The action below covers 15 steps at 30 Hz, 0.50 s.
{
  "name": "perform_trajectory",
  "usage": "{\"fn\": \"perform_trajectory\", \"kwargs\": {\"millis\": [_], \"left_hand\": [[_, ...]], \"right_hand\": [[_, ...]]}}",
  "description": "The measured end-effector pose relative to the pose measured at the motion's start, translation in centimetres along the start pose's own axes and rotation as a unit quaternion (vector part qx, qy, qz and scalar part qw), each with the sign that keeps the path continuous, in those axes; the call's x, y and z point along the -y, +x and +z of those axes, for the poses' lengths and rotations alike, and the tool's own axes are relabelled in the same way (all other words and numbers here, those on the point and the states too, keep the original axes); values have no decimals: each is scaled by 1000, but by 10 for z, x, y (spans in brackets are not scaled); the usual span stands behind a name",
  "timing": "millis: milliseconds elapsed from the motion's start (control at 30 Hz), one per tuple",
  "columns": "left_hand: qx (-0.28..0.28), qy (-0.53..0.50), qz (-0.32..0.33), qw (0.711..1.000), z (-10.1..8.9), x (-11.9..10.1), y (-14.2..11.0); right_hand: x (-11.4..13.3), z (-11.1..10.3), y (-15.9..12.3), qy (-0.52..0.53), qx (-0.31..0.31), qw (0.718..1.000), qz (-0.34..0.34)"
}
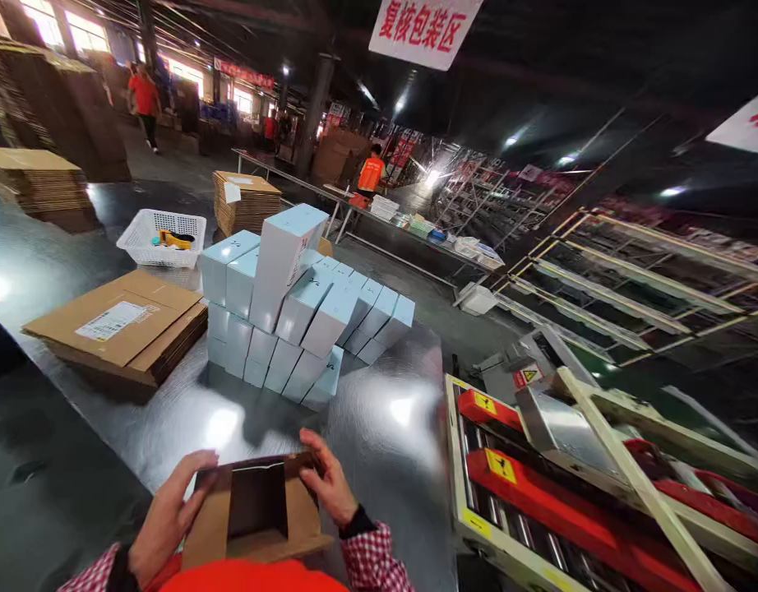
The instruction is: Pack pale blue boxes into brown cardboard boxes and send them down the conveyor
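Both hands hold an open carton [256, 510] at the near edge of the steel worktop [379, 427], close to the body. The left hand [166, 518] has its grip clenched on the carton's left wall, fingers curled over the top edge. The right hand [330, 485] grasps the right wall the same way, thumb inside. Beyond the carton stands a stack of pale blue boxes [293, 312]. Left of it lies a pile of flat cartons [120, 329], with a white basket [162, 237] behind. A roller conveyor [539, 501] runs at the right.
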<state>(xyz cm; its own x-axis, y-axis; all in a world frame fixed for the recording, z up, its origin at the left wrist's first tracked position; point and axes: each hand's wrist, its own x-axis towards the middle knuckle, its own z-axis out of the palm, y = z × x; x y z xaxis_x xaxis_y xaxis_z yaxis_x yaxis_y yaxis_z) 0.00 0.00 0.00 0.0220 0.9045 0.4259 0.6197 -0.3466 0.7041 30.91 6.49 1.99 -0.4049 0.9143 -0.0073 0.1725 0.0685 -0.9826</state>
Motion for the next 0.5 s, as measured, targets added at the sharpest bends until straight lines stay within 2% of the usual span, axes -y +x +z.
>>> {"fn": "perform_trajectory", "kwargs": {"millis": [67,100,167,233,300,433,500], "left_hand": [[97,32,79,992,-13,8,-5],[136,51,113,983,-18,12,-7],[194,103,176,960,-27,18,-6],[215,157,217,939,-33,23,-3],[226,188,226,929,-37,24,0],[267,171,184,930,-40,23,-5],[253,148,163,942,-38,24,-10]], "right_hand": [[9,-30,-11,-20,178,984,8],[13,-42,-15,-33,239,970,11],[18,-55,-21,-74,307,949,9],[19,-55,-21,-110,298,948,8],[15,-45,-16,-109,232,966,11],[8,-27,0,-66,89,994,20],[11,-26,7,-59,93,993,30]]}}
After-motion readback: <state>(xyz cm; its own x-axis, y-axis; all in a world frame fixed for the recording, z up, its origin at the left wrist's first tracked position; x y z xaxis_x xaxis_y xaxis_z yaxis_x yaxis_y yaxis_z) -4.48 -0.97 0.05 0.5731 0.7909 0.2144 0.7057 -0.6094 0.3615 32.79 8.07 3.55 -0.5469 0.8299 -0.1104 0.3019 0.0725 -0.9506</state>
